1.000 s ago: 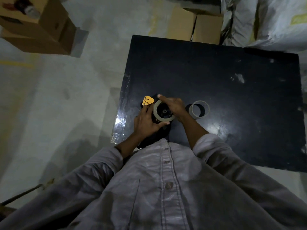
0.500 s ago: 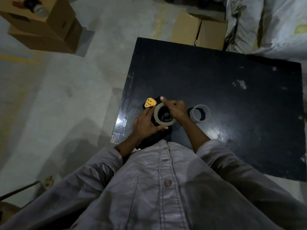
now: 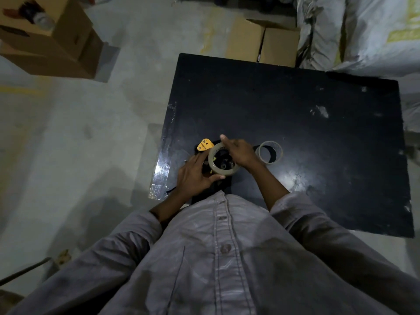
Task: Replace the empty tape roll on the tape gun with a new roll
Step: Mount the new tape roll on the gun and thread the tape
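grip: left hand clasps tape gun, right hand holds new roll on it; empty core beside.

Storeroom: cardboard boxes, sacks.

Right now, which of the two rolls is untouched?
The thin core, lying alone on the table; the left hand and right hand hold the thicker roll.

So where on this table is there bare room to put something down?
The far half of the table, between the empty ring and the cardboard boxes, is bare; so is the right side towards the sacks. Crowded: the near left edge, where the left hand and right hand hold the tape gun and tape roll.
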